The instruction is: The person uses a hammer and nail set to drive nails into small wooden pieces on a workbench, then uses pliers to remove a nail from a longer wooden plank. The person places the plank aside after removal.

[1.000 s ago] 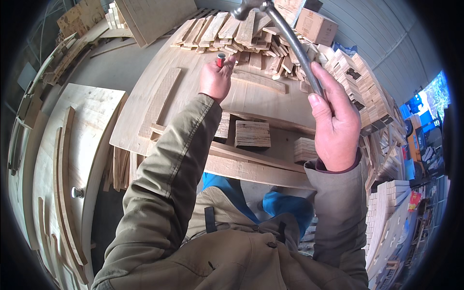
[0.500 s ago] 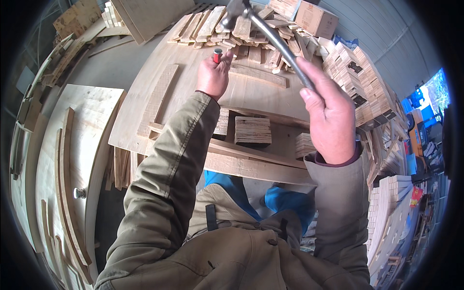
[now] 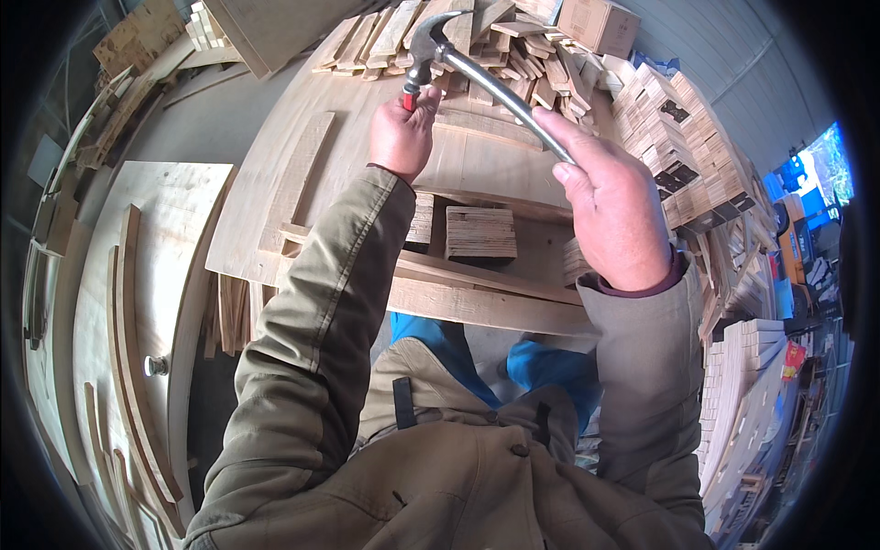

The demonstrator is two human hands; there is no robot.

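A pale wooden tabletop (image 3: 355, 124) carries loose planks (image 3: 302, 174), heaped boards (image 3: 522, 62) and layered blocks (image 3: 481, 232).

Cardbd box (image 3: 598, 25) by far R corner of the counter (image 3: 344, 151), pale wood blocks (image 3: 720, 151) stacked along counter's R side; big flat board (image 3: 266, 32) past counter's far L edge; wood panel (image 3: 179, 220) L of counter w/ long strips (image 3: 126, 302) & shiny round metal pc (image 3: 156, 366) on it; orange machine (image 3: 793, 240) well R of counter, grey wall (image 3: 724, 73) behind
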